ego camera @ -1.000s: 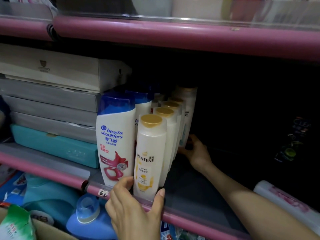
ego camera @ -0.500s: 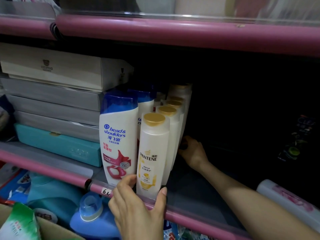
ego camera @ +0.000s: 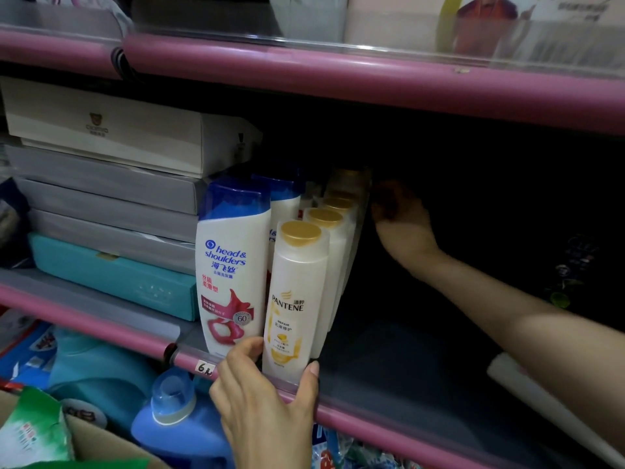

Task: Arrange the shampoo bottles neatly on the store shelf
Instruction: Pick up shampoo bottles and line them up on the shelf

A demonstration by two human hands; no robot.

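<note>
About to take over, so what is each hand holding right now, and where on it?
The left hand pinches the front Pantene bottle at its base. The right hand reaches the rear of the row; its grip is too dark to tell.

Open shelf floor (ego camera: 406,353) is seen right of the Pantene row (ego camera: 333,231), reaching far into the dark. The left is blocked by Head & Shoulders bottles (ego camera: 233,265) and stacked boxes (ego camera: 108,184). Headroom is limited by the upper pink rail (ego camera: 372,86).
</note>
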